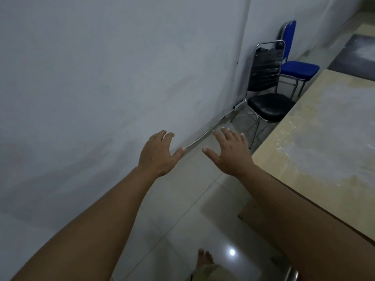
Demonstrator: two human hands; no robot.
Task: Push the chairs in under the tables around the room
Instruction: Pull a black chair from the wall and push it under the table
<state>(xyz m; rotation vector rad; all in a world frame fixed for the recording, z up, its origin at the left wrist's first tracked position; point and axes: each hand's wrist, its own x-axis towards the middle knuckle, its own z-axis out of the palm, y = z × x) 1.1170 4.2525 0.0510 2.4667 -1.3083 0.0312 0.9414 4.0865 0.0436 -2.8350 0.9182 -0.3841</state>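
A black chair (pixel 265 86) with a chrome frame stands ahead between the wall and a long beige table (pixel 324 138), its seat partly under the table's edge. Behind it a blue chair (pixel 296 67) also faces the table. My left hand (pixel 158 153) and my right hand (pixel 231 153) are stretched out in front of me, palms down, fingers spread, holding nothing. Both hands hover over the floor, well short of the black chair. The right forearm crosses in front of the table's near corner.
A white wall (pixel 101 88) runs along the left, with a cable (pixel 203 136) at its foot. The tiled floor (pixel 182 209) forms a narrow aisle between wall and table. My bare foot (pixel 205 258) shows at the bottom. A chrome part (pixel 288 270) of another chair is at the lower right.
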